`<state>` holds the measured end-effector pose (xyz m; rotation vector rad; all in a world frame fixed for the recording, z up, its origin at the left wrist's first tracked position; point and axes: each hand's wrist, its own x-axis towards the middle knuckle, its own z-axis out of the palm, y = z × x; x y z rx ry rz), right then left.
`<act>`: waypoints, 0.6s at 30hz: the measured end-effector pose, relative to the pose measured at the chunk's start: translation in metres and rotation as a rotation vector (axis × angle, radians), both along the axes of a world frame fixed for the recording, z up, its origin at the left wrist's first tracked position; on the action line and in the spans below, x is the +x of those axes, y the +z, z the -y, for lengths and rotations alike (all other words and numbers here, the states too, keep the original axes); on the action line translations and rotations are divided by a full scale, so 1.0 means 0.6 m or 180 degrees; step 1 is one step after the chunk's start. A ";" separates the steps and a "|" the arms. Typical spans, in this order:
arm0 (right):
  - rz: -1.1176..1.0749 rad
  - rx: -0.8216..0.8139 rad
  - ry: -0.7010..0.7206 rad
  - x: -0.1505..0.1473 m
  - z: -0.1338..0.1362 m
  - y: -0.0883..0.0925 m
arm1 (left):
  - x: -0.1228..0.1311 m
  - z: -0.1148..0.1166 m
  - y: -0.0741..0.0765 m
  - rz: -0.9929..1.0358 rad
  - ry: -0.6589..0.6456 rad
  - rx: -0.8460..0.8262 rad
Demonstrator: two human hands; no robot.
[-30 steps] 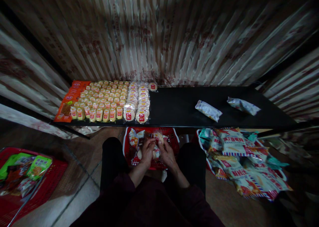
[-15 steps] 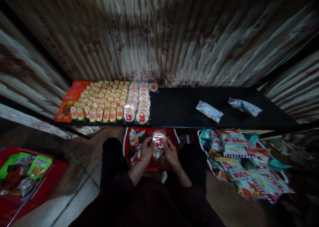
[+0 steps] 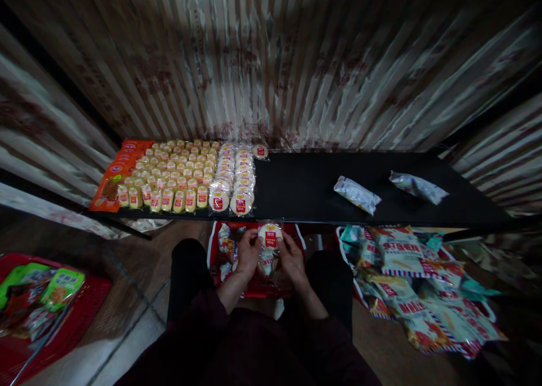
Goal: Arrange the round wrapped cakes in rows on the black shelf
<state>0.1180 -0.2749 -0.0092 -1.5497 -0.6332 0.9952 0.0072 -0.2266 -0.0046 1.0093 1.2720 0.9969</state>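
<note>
Between my two hands I hold a round, pale wrapped cracker (image 3: 270, 237) with a red label, above a red basket (image 3: 253, 290) between my knees. My left hand (image 3: 248, 251) pinches its left edge, and my right hand (image 3: 291, 256) pinches its right edge. Other packets (image 3: 227, 246) lie in the basket beneath, partly hidden by my hands. On the black shelf (image 3: 296, 188) ahead, two rows of the same round wrapped crackers (image 3: 241, 201) run front to back. A single round cracker (image 3: 260, 151) lies at the back, right of those rows.
Left of the crackers stand rows of small yellow wrapped cakes (image 3: 167, 198) and an orange packet (image 3: 110, 188). Two white packets (image 3: 358, 194) lie on the shelf's right. A heaped basket of snack bags (image 3: 402, 295) is at lower right, another red basket (image 3: 84, 312) at left. A striped curtain (image 3: 271, 64) hangs behind.
The wrapped cracker in my hands now sits more upright, its label facing me squarely. My fingers have shifted to its side edges. The view has tilted slightly.
</note>
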 end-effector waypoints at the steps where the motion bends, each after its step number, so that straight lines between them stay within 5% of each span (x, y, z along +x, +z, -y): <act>1: 0.0043 0.0026 0.0020 0.001 -0.002 0.000 | 0.001 -0.002 0.004 -0.0045 -0.0014 0.0028; 18: 0.0718 -0.0005 0.0080 0.033 -0.045 0.030 | 0.022 -0.043 0.045 -0.0523 -0.0048 0.0466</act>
